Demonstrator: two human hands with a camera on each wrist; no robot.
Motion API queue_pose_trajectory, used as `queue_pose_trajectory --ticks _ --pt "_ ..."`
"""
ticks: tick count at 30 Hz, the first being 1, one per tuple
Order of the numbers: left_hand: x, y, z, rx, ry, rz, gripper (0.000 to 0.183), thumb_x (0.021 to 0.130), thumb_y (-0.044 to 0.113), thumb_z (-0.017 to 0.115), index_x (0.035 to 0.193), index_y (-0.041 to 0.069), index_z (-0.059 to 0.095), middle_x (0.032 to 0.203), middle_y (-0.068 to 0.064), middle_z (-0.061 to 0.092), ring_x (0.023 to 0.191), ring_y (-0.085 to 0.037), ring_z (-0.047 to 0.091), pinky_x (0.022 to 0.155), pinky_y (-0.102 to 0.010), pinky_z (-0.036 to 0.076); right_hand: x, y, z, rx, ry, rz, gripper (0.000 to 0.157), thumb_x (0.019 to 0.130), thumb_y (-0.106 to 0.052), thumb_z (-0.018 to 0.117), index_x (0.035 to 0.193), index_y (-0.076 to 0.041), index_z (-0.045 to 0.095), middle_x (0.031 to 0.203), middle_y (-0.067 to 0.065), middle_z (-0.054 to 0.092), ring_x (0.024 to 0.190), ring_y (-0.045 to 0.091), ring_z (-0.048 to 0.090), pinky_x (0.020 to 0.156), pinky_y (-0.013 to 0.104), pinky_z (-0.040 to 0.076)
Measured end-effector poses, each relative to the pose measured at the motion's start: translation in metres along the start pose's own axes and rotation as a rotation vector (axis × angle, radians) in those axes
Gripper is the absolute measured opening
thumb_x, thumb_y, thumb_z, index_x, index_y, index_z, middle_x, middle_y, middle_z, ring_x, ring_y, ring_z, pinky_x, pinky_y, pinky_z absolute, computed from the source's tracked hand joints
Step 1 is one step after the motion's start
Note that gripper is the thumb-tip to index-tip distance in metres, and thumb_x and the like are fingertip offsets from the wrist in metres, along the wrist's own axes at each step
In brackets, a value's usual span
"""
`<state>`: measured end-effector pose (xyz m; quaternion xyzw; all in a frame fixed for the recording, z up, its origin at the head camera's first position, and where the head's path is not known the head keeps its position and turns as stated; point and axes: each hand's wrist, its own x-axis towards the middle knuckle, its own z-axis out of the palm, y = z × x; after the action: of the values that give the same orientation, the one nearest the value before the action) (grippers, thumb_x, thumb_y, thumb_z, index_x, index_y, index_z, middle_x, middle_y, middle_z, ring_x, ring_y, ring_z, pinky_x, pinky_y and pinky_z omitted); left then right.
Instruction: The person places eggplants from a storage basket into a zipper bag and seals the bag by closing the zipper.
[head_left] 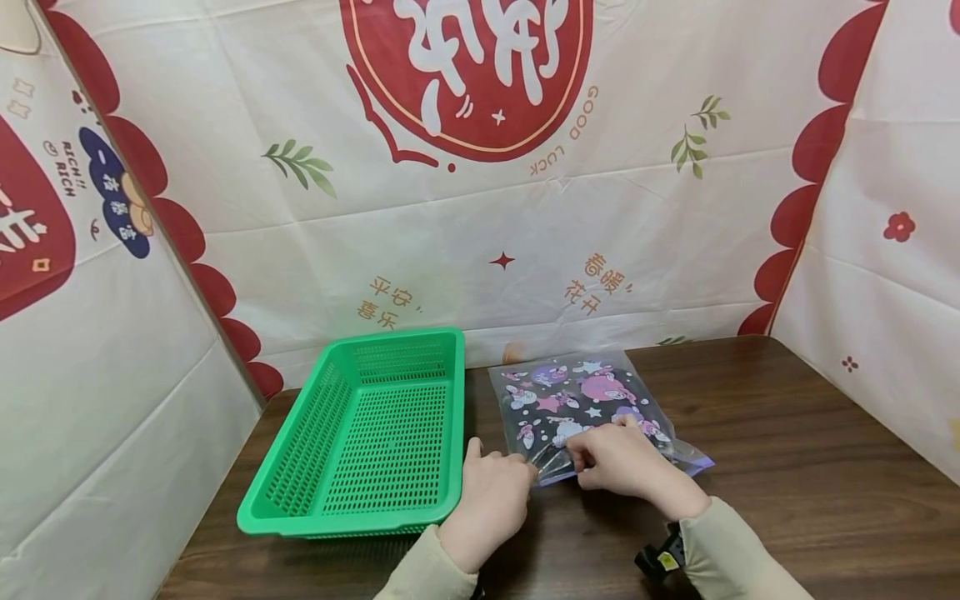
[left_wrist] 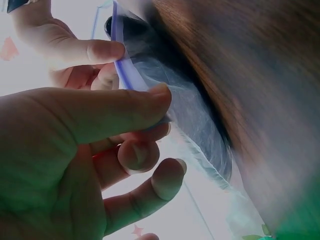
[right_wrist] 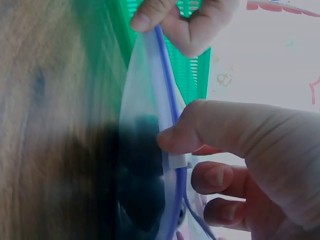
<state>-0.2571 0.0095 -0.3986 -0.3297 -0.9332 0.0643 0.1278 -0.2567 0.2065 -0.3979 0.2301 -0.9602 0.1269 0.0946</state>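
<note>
A clear zip bag (head_left: 551, 403) with pink, purple and white cartoon prints lies on the table, its purple zip edge toward me. Something dark is inside it. My left hand (head_left: 495, 497) pinches the zip edge at its left end between thumb and index finger. Farther right along the same edge, my right hand (head_left: 628, 463) pinches the zip at a small white slider (right_wrist: 177, 161). In the left wrist view both thumbs press on the purple zip strip (left_wrist: 126, 75), and the edge is lifted toward the hands.
A green plastic basket (head_left: 351, 523) with slotted walls stands on the left, close beside my left hand. Dark brown wooden table (head_left: 810, 467) extends to the right of the bag. A printed white cloth (head_left: 465, 217) hangs behind and along both sides.
</note>
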Motion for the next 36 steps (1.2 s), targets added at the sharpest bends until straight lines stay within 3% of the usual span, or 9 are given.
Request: queue_pose_trajectory --ticks 8,36 --pt "0.000 -0.001 0.000 -0.004 -0.004 -0.002 0.005 0.074 0.028 0.066 0.077 0.032 0.066 0.066 0.011 0.056 0.052 -0.012 0.043 0.066 -0.042 0.026 -0.002 0.006 -0.006 0.018 -0.040 0.036 0.027 0.062 -0.019 0.065 0.055 -0.029 0.041 0.049 -0.021 0.037 0.048 -0.003 0.037 0.071 0.047 0.021" --pt "-0.001 -0.001 -0.001 -0.019 -0.038 0.001 0.008 0.073 0.027 0.065 0.078 0.033 0.065 0.068 0.011 0.056 0.056 -0.013 0.045 0.072 -0.045 0.027 -0.007 0.027 -0.014 0.044 -0.160 0.146 0.026 0.064 -0.024 0.068 0.058 -0.030 0.043 0.053 -0.020 0.043 0.053 -0.001 0.042 0.066 0.040 0.018"
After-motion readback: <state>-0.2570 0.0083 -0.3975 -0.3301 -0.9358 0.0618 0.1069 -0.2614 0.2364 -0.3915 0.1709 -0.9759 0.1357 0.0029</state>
